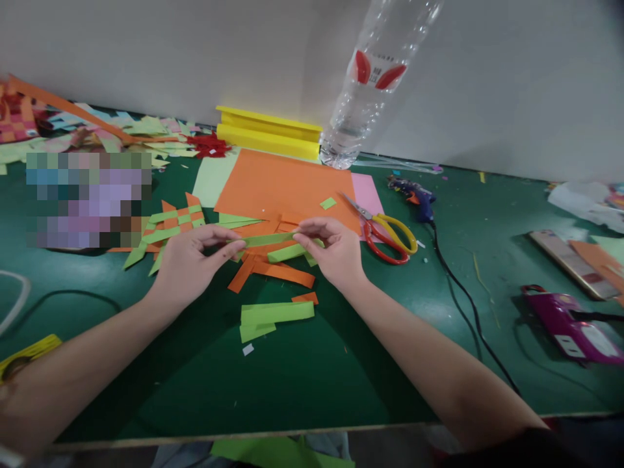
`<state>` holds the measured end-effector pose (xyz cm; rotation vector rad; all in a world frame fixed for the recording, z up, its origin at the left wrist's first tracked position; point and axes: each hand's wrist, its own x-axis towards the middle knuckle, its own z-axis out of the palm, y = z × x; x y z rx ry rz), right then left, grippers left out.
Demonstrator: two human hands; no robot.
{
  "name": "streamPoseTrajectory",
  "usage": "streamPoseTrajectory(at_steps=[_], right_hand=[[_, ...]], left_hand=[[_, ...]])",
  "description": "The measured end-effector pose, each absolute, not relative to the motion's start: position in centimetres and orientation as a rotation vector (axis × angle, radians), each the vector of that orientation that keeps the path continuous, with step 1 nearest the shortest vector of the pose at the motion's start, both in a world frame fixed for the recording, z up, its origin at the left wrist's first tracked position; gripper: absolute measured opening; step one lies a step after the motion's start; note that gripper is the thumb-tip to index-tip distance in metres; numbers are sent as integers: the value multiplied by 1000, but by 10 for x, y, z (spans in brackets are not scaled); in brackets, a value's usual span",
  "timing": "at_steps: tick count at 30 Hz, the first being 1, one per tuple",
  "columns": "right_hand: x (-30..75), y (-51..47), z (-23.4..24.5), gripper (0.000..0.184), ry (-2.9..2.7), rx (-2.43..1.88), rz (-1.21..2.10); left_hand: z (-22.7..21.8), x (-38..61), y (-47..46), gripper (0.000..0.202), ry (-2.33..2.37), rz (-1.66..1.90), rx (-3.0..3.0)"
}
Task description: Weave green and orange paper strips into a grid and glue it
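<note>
Between my two hands a green paper strip is held out level over the table. My left hand pinches its left end, and my right hand pinches its right end. Just under the strip lie several orange paper strips and more green ones. Left of them, partly behind my left hand, is a woven piece of green and orange paper with loose ends. Closer to me rests a short stack of green strips.
Behind my hands lie orange sheets and scissors with red and yellow handles. A water bottle stands by the wall. A glue gun trails a black cord rightward near a purple power strip. Paper scraps cover the back left.
</note>
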<state>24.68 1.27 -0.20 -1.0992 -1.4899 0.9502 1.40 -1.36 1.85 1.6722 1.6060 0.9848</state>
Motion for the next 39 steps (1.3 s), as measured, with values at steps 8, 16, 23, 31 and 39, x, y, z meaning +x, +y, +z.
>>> streamPoseTrajectory(at_steps=[8,16,23,31,39], right_hand=[[247,12,-3,16,-1484,-1068,915],[247,11,-2,19,-1482,-1106,871],[248,13,-3,20,-1486,-1087,879],[249,14,1,23,-1457,-1057,832],[254,26,-9,31,-1321,-1046,735]], left_hand=[[20,14,-14,26,1629,974,1692],[17,14,-13,26,1603,990,1656],[19,14,-14,25,1611,964,1695],[18,13,-14,32,1562,964,1710],[14,14,-17,24,1515,1001,2025]])
